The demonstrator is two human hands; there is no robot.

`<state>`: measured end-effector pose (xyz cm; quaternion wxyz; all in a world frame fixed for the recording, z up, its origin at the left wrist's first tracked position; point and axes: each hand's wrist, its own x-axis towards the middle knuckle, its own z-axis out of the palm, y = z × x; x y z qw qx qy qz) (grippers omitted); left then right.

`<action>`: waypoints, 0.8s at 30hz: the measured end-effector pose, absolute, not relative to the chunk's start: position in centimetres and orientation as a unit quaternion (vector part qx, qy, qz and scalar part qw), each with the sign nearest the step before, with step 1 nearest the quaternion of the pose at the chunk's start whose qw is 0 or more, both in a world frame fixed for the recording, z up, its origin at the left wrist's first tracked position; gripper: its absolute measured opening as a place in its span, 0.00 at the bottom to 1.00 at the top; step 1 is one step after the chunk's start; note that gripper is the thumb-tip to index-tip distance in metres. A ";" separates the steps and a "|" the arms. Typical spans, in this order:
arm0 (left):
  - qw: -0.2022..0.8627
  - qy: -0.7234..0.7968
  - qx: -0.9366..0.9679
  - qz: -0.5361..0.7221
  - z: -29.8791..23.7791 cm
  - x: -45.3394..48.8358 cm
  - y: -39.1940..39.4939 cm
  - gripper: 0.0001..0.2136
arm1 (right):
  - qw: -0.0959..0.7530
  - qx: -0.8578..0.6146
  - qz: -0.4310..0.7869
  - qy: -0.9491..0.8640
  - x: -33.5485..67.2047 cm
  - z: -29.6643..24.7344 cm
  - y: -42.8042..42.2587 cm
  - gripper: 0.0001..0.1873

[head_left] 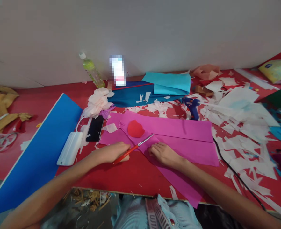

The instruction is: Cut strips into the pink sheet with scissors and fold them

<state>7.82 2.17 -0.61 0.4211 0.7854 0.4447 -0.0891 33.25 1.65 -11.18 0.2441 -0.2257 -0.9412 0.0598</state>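
as left hand [115,152] grips scissors [133,148]

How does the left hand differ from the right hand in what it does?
The left hand grips the red-handled scissors; the right hand holds nothing. The left hand is curled, while the right hand lies flat on the pink paper. Both rest low on the red table.

A clear bottle [91,70] with a yellow-green band leans against the wall at upper centre-left. Below it lies a pale paper flower [97,101], then a black phone [95,128] and a white power bank [70,148]. A blue board [39,152] slants across the lower left. Teal paper sheets [166,83] sit at upper centre, a blue glue gun [192,106] just right of them. White paper scraps [241,121] litter the right side of the red table [135,175].
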 end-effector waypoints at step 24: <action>-0.075 0.762 0.637 -0.087 -4.8 1.2 4.6 0.22 | 0.286 -0.245 0.081 -0.923 33.2 -11.5 1.8 0.12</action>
